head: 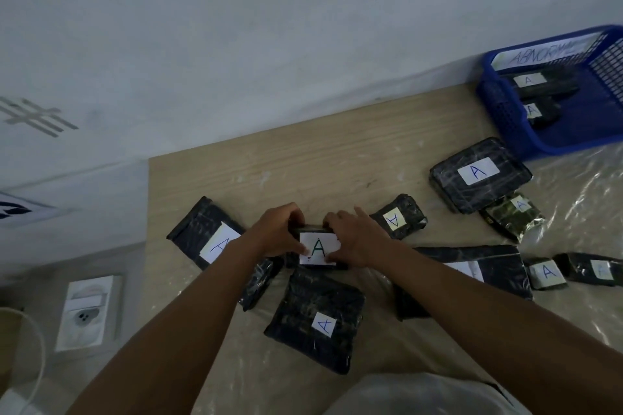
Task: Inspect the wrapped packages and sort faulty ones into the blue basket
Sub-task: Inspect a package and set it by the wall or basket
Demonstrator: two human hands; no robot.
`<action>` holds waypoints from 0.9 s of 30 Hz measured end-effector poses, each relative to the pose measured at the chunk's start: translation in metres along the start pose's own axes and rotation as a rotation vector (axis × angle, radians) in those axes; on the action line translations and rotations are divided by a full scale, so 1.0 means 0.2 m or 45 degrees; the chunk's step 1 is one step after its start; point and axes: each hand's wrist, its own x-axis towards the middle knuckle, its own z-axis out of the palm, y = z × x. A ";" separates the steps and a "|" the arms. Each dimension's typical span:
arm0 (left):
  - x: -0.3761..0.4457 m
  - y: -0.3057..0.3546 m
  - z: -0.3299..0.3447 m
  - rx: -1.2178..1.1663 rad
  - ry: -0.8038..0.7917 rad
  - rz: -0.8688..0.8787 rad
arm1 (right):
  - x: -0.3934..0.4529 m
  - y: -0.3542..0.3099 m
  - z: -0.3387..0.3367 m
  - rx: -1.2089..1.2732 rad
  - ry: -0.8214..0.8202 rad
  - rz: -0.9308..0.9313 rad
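Note:
A small black wrapped package (317,249) with a white "A" label sits at the table's middle. My left hand (279,232) grips its left end and my right hand (359,236) grips its right end, thumbs on the label. Several more black wrapped packages with "A" labels lie around: one at the left (202,232), one in front (315,320), one at the right (478,173). The blue basket (505,118), labelled "ABNORMAL", stands at the far right corner and holds two packages (539,84).
The wooden table (303,162) is covered with clear plastic film (580,199) on the right and front. A white wall runs behind it. On the floor at the left sits a white box (88,312). Smaller packages (547,273) lie at the right edge.

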 end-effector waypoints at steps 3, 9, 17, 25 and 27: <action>-0.04 0.01 -0.02 -0.070 0.130 0.005 | -0.01 0.03 -0.05 0.401 0.145 0.034; -0.10 0.13 -0.12 -0.399 0.181 0.027 | -0.10 0.09 -0.21 1.039 0.264 0.065; -0.15 0.43 -0.06 -1.291 0.375 -0.046 | -0.25 0.13 -0.26 1.919 0.603 0.181; -0.15 0.71 0.09 -1.460 0.636 -0.058 | -0.40 0.13 -0.37 1.917 0.690 0.145; -0.16 0.76 0.09 -1.409 0.630 -0.048 | -0.42 0.14 -0.39 1.920 0.714 0.142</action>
